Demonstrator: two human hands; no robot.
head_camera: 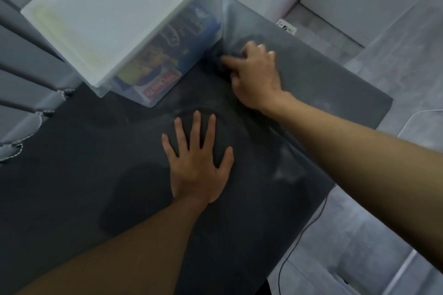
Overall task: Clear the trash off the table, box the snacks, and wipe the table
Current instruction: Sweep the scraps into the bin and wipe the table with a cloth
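Dark table (72,151), snacks (167,60) inside lidded box (107,7)

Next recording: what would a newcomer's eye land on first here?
The two hands on the dark table: the left hand lies flat near the middle with fingers spread, while the right hand grips a dark cloth, blurred, farther back. Just left of it stands a lidded translucent box with colourful snack packs showing through its wall.

Red snack pack (157,85) inside lidded box (119,19), upside-down lettering, perhaps "Oreo", rest unreadable.
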